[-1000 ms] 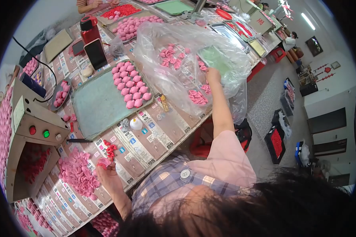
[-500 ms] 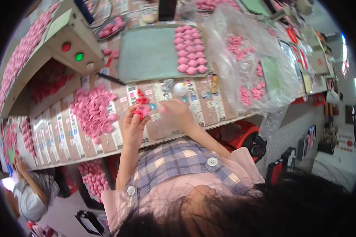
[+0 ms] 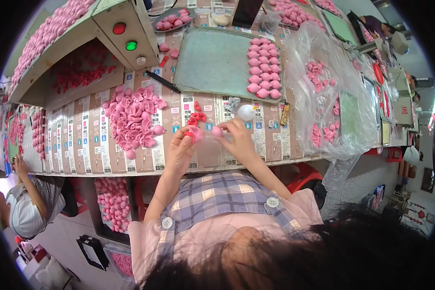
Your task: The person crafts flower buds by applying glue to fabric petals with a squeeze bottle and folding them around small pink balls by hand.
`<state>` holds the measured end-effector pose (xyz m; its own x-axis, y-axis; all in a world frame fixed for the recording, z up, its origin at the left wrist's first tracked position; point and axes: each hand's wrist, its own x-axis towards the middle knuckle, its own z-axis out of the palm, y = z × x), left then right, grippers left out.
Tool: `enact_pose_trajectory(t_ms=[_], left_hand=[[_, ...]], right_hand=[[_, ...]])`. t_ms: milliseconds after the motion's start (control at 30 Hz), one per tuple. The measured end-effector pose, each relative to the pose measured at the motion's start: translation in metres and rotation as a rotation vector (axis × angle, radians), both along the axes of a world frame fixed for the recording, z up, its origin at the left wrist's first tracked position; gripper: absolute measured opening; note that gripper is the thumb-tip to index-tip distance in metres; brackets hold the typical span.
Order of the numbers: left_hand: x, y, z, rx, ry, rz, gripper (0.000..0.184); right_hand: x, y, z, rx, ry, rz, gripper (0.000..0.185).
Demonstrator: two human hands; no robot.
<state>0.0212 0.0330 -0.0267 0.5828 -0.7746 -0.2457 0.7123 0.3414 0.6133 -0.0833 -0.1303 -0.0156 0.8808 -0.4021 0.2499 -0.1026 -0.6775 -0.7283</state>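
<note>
Gripping a ruffled pink piece (image 3: 195,134) in its fingers, the left hand (image 3: 180,149) is near the right hand (image 3: 240,142), whose fingers pinch a pink ball (image 3: 217,131). Both are above the bench (image 3: 270,149), near small red pieces (image 3: 196,117) and a white rounded object (image 3: 245,112).

Past the long table (image 3: 268,149), I see grey flooring (image 3: 349,197), a red seat (image 3: 305,177) by its near edge, and, far right, a pale wall (image 3: 424,157) and a bright strip light (image 3: 433,111).
</note>
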Motion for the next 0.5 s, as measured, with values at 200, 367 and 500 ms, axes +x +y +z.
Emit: enact_pose_trajectory(t_ms=[200,367,500], left_hand=[[-0.007,-0.009,0.003,-0.023,-0.016,-0.02,0.028],[-0.011,-0.012,0.016,0.032,-0.041,0.005,0.025],[-0.011,-0.013,0.022,0.025,-0.072,0.006,0.023]], right_hand=[[0.015,0.006,0.052,0.28,-0.097,0.103,0.032],[0.022,0.011,0.049,0.24,-0.116,0.142,0.034],[0.023,0.009,0.052,0.088,-0.165,0.15,0.035]])
